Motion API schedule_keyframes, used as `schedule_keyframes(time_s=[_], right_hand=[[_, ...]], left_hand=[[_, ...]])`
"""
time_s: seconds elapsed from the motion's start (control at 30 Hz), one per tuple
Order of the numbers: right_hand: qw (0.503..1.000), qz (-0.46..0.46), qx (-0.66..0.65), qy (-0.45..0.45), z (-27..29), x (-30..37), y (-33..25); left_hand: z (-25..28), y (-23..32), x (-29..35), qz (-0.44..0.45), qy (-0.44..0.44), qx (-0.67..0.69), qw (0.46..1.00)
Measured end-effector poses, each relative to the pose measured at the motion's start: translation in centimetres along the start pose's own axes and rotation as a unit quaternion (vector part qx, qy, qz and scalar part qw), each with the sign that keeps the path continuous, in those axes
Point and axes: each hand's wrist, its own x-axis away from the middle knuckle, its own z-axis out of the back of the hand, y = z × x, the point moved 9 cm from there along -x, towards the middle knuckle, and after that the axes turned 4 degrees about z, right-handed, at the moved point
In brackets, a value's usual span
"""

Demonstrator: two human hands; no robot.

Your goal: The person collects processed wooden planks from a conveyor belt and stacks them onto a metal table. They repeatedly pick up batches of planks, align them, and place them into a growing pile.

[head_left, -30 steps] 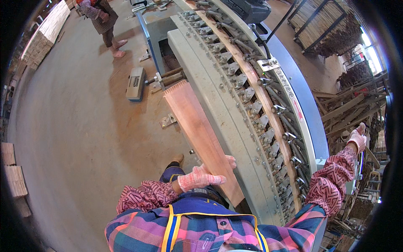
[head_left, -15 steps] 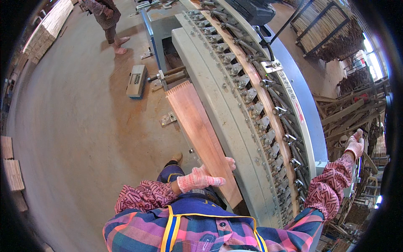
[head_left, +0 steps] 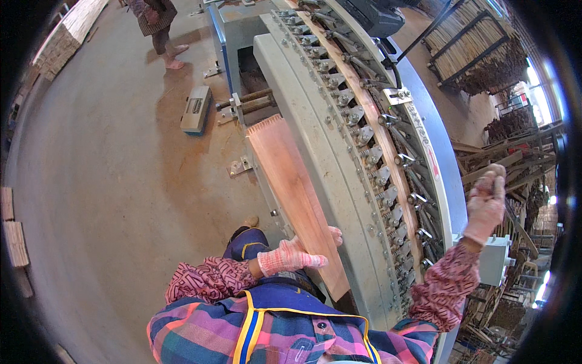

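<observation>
My left hand (head_left: pixel 282 257), in a pink-and-white knitted glove, is closed around the lower end of a reddish wooden board (head_left: pixel 291 188). The board slants away from me along the near side of a long machine (head_left: pixel 321 164), and small teeth are cut across its far end. My right hand (head_left: pixel 487 203), gloved too, hovers past the machine's right side with its fingers stretched out. I see nothing in it. In the machine's channel lies a long narrow wooden strip (head_left: pixel 388 145), between rows of metal clamps and springs.
A grey and blue toolbox-like case (head_left: pixel 196 110) stands on the concrete floor at left. Another person (head_left: pixel 159 27) stands farther off. A light grey box (head_left: pixel 494 258) is fixed below my right hand. Stacked wood (head_left: pixel 479 48) and loose planks (head_left: pixel 509 167) fill the right.
My right hand has moved left and slightly up, closer to the machine. My left hand still holds the board, which has barely shifted. The view has moved slightly.
</observation>
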Motion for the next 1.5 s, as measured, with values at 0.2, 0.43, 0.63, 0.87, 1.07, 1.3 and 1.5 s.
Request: schedule_keyframes(time_s=[0.2, 0.43, 0.63, 0.87, 1.07, 1.3, 1.5], right_hand=[[0.976, -0.078, 0.198, -0.052, -6.7, 13.1, 8.9], [0.927, -0.164, 0.313, -0.129, -5.2, 22.2, 14.3], [0.796, -0.207, 0.552, -0.139, 1.8, 28.7, 15.4], [0.539, -0.011, 0.829, -0.149, 4.2, 31.7, 13.5], [0.514, 0.062, 0.848, -0.116, 2.8, 30.1, 14.7], [0.52, 0.085, 0.837, -0.151, 0.6, 30.3, 17.4], [0.461, 0.086, 0.875, -0.12, 1.4, 31.3, 16.4]], left_hand=[[-0.7, 0.7, 0.0, -0.009, -0.014, 0.005, 1.0], [-2.5, 1.5, -0.7, -0.017, -0.079, -0.029, 0.996], [-1.3, 1.7, 0.9, -0.018, -0.07, -0.051, 0.996], [2.0, 2.7, 3.9, 0.06, -0.018, -0.014, 0.998], [4.2, 4.2, 6.2, 0.102, 0.037, -0.006, 0.994], [6.5, 6.2, 7.2, 0.11, 0.043, -0.018, 0.993], [6.8, 5.5, 8.0, 0.087, 0.065, -0.036, 0.993]])
